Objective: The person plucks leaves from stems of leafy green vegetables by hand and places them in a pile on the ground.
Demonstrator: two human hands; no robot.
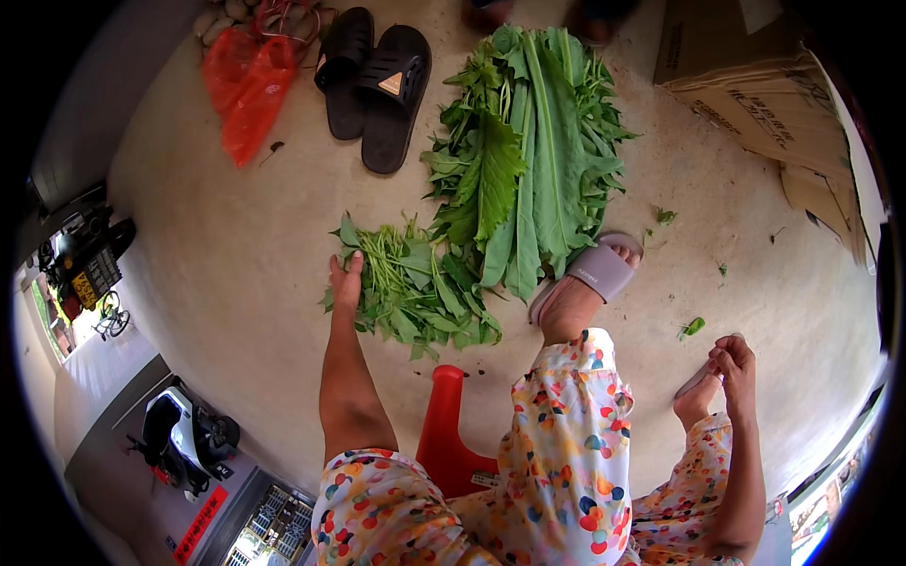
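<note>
My left hand (pixel 346 281) touches the left edge of a low pile of leafy green stems (pixel 417 283) on the floor; its thumb and a finger are apart, and whether it grips any stems is not clear. Behind and to the right of that pile lies a larger heap of long green leaves (pixel 545 156) and leafy bunches, beside my sandalled foot (pixel 573 304). At the right, my right hand (pixel 735 357) hangs above my other foot, its fingers curled with the fingertips together. Nothing is clearly visible in it.
Dark slide sandals (pixel 389 99) and a red plastic bag (pixel 255 85) lie at the back left. Cardboard boxes (pixel 764 106) stand at the right. A red plastic stool (pixel 449 431) is beneath me. Leaf scraps (pixel 694 327) dot the floor. Another person's feet (pixel 591 25) show at the top.
</note>
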